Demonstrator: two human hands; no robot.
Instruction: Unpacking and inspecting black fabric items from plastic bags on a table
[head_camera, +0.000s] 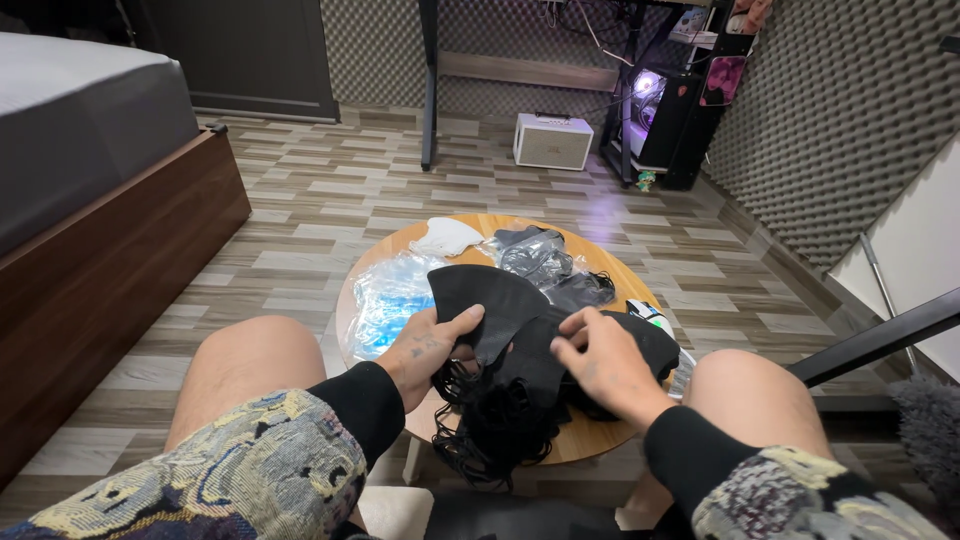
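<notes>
The left hand (432, 345) pinched a black face mask (490, 300) above the round wooden table (470, 225). The right hand (600, 365) rested loosely curled, apparently empty, on the near pile of black masks (520, 400). Peeling one mask free seemed to demand untangled ear loops.

Looks like somebody's bedroom to us, with a home studio corner. Well left of the hands we see a bed (85, 120) in a wooden frame (120, 260). Far ahead of them sit a lit-up computer tower (655, 110) and a small white amp (552, 140), with foam-padded walls (830, 110) to the right — wood-look floor (320, 200) all around.
</notes>
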